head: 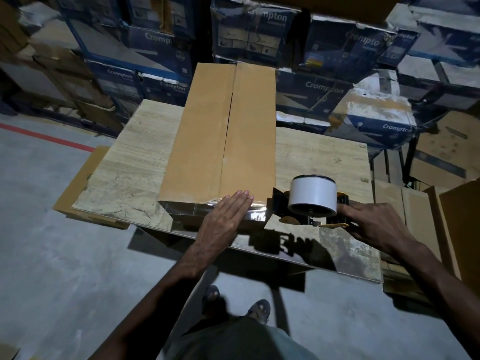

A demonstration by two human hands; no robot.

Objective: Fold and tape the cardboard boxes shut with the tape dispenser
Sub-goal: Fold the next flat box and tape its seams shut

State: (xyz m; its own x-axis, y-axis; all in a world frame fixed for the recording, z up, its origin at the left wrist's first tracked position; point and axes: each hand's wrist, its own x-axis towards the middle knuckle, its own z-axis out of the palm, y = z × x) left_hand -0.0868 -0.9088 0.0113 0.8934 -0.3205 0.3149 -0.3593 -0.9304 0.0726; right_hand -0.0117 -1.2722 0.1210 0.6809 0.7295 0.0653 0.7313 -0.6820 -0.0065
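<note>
Pressing tape down at the near end of the long cardboard box, with the dispenser at its corner.

The box lies lengthways on the wooden table, flaps folded in, the centre seam bare along the top; glossy tape shows across its near end face; the left hand lies flat, fingers straight and together, pressing the near top edge; the right hand curls round the handle of the tape dispenser, just beside the box's near right corner; I'd say keep that palm firm, draw the tape taut and straight, and rub out wrinkles before cutting.
</note>
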